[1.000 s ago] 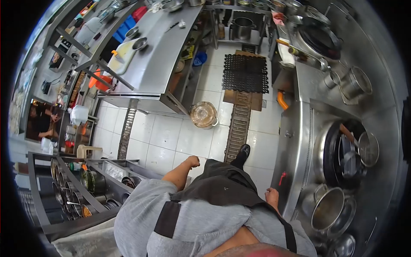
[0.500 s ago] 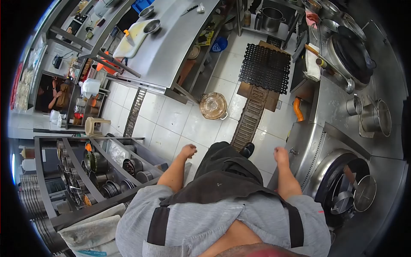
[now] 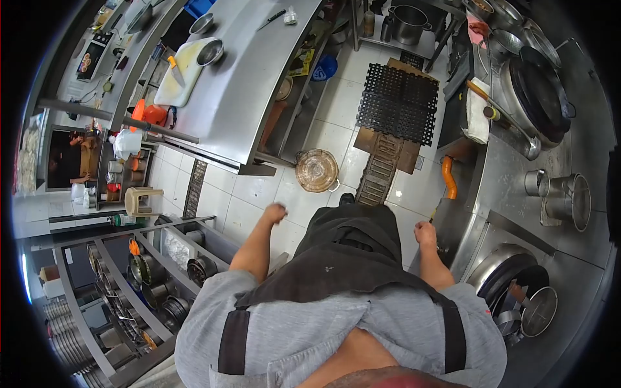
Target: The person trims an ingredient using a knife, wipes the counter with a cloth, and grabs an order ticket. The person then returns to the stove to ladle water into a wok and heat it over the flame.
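Observation:
My left hand (image 3: 275,213) hangs over the white tiled floor with its fingers curled, slightly blurred, and nothing visible in it. On the other side, my right hand (image 3: 425,231) is closed beside the steel cooking counter (image 3: 479,223), with no object showing in it. A round lidded container (image 3: 317,171) stands on the floor ahead, near a corner of the steel worktable (image 3: 239,97). Neither hand touches it.
Ahead are a floor drain (image 3: 377,174) and a black perforated mat (image 3: 398,103). A knife lies on a cutting board (image 3: 187,71). Pots fill the left rack (image 3: 123,291); woks (image 3: 533,94) stand at right. A plastic stool (image 3: 137,202) and part of another person (image 3: 85,155) are at left.
The view has moved forward, so the floor container is nearer to my body. Both arms have swung; my right hand is farther forward than a second ago. The feet have changed position.

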A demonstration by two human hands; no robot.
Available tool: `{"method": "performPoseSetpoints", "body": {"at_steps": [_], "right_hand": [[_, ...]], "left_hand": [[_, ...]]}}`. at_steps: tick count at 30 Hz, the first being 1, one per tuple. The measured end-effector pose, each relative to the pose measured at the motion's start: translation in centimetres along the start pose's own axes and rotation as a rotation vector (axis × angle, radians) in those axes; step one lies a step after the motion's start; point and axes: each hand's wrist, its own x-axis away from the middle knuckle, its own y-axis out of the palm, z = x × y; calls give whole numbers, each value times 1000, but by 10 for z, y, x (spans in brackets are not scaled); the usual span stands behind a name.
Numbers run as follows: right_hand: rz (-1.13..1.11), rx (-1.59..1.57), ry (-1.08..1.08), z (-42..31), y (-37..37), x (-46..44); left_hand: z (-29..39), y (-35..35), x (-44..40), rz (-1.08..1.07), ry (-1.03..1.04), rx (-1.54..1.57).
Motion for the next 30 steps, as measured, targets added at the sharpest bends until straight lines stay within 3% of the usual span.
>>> {"method": "performPoseSetpoints", "body": {"at_steps": [1,3,7,12,16,20,22,28,30], "right_hand": [[-47,17,19,-3,1,0],[-55,-31,-4,-2,4,-11],[-52,-105,12,-7,-11,-49],[-76,-70,24,-12,-65,-135],[-151,-21,-140,-17,-103,-192],[-164,-7,-293,-36,-125,-246],[-175,-24,-335,-58,-139,-261],[-283,-62,-287,-103,-169,-275],[-268,-77,-282,-126,-187,-296]], "left_hand": [[49,-40,4,60,-92,143],[87,-78,-36,234,119,244],[211,-167,-53,237,136,303],[282,-227,-109,329,202,365],[315,-292,-116,526,214,277],[335,-368,-128,700,169,607],[335,-415,-144,764,94,315],[334,-514,-227,905,-10,215],[347,-551,-254,981,-142,96]]}}
